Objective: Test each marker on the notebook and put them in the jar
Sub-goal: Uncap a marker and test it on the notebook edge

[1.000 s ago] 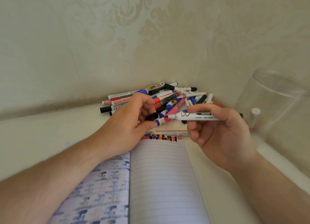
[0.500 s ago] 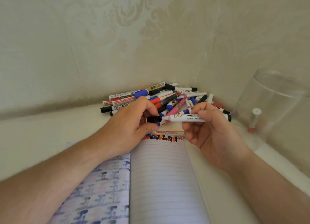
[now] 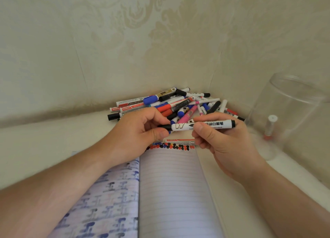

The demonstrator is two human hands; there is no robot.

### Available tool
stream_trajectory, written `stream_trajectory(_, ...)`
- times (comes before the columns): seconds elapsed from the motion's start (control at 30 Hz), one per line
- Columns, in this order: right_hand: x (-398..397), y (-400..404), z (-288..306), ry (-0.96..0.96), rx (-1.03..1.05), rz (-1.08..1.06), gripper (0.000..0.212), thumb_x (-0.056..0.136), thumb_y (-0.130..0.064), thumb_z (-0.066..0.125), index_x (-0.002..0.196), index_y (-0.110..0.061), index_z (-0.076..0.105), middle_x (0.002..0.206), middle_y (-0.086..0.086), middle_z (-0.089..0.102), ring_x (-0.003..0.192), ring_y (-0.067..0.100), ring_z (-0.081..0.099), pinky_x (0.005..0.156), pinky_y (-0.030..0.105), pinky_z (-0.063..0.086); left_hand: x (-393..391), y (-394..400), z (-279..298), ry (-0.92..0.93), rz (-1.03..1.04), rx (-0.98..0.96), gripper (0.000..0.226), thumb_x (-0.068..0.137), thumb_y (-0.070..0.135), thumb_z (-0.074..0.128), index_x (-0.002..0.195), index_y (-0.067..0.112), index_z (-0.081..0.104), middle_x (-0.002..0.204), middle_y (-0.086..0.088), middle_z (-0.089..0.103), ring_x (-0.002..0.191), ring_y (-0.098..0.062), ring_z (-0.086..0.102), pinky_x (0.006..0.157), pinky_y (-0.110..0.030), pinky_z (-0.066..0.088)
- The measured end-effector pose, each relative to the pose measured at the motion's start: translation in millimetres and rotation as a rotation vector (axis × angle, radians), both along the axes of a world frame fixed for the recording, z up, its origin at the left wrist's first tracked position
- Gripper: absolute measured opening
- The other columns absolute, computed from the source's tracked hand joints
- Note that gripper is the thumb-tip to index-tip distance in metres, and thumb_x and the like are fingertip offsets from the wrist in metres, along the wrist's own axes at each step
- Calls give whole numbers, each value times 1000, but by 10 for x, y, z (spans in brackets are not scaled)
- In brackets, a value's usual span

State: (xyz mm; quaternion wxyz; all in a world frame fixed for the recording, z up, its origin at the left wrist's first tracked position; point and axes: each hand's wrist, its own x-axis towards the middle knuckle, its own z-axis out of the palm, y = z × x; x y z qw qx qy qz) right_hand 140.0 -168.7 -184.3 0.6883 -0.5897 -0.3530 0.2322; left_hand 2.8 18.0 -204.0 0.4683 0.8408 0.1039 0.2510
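Cream surface: a pale worktop (image 3: 53,141) runs into a corner where two walls meet.
Walls: beige wallpaper (image 3: 125,41) with a faint damask pattern, a seam line visible on the left stretch.
Marker pile: a heap of markers (image 3: 171,104) with blue, red, black and pink caps lies pushed into the far corner of the worktop.
Notebook: an open notebook (image 3: 171,187) lies at the near edge, lined right page bare except for a row of coloured test dots (image 3: 171,146) along its far edge; left page shows a blurred blue print.
Held marker: a white marker (image 3: 205,125) with black ends is held level above the far edge of the notebook.
Left hand (image 3: 139,130): thumb and fingers pinch the black cap end of the white marker.
Right hand (image 3: 219,136): thumb and fingers are curled round the barrel.
Jar: a clear jar (image 3: 292,112) stands at the right edge of the worktop, against the wall, one red-tipped white marker (image 3: 269,127) upright inside.
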Motion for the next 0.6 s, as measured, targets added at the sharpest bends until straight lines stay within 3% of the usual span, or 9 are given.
stream_trajectory(0.1,-17,16,-21,34,12,-25,9,79,-25,75,85,-26,81,77,12,73,67,23,68,60,26,53,3,-2,-34,-49,61,45,18,81,34,77,98,41,73,92,11,77,83,-13,73,75,-28,58)
stream_trajectory(0.3,-132,11,-5,32,11,-59,8,81,-24,76,84,-30,81,79,9,75,69,22,69,65,31,55,-38,10,-26,-167,155,310,23,79,44,75,102,40,74,100,24,72,96,5,67,82,-8,47)
stream_trajectory(0.4,-236,-46,74,-298,-91,-112,5,86,-28,80,90,-31,80,86,-3,76,75,13,71,67,31,54,28,50,-45,-19,108,398,37,80,40,86,113,47,70,101,27,71,101,4,65,86,-16,50)
stream_trajectory(0.47,-335,-164,285,-581,-52,-158,14,81,-39,83,92,-31,80,97,-11,71,89,10,70,69,28,54,90,59,-96,42,73,572,50,83,52,79,129,45,62,112,27,66,108,3,59,93,-23,47)
stream_trajectory(0.53,-374,-385,658,-782,80,-281,13,84,-35,81,95,-31,76,96,-14,70,91,8,70,73,21,52,121,75,-138,37,74,710,46,84,65,68,124,42,65,114,25,66,109,-4,58,97,-30,44)
stream_trajectory(0.6,-209,-674,1054,-813,188,-471,23,87,-26,83,104,-32,69,93,-9,75,81,10,72,71,25,54,138,111,-178,44,85,813,45,84,73,60,111,39,73,107,22,71,98,-8,61,91,-37,47)
